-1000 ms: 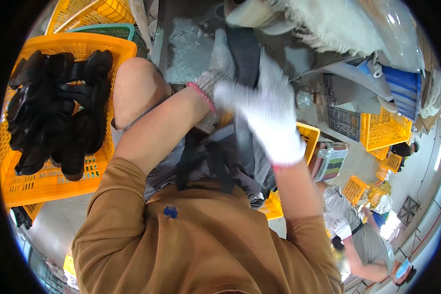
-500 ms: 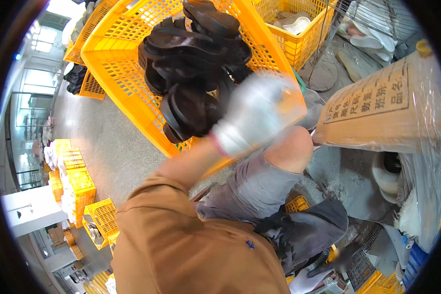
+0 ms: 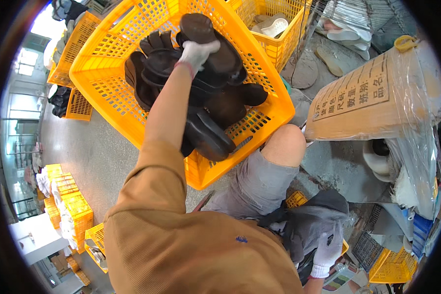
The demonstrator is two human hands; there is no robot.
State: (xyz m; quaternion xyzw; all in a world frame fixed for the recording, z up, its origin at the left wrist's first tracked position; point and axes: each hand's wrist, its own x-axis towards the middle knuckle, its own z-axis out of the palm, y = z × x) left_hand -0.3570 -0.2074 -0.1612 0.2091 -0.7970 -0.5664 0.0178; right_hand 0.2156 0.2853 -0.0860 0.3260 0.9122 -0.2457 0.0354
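Note:
My left hand (image 3: 197, 53), in a white glove, reaches far out into a yellow plastic crate (image 3: 259, 128) on the floor. It is closed over the top of a dark brown shoe part (image 3: 215, 59) on a pile of several similar dark pieces (image 3: 208, 132). My right hand (image 3: 327, 250), also in a white glove, hangs low by my lap against grey cloth (image 3: 309, 220). Its fingers are partly hidden. My bare knee (image 3: 285, 145) sits next to the crate's near corner.
A cardboard box wrapped in clear plastic (image 3: 372, 98) stands to the right. Behind the crate is another yellow crate (image 3: 274, 24) holding pale soles. More yellow crates (image 3: 68, 210) stand stacked on the grey floor at left, and one (image 3: 392, 267) at lower right.
The view has swung from the work area ahead to the crate. My left arm has stretched into the crate and closed on a dark shoe part. My right hand has dropped to my lap.

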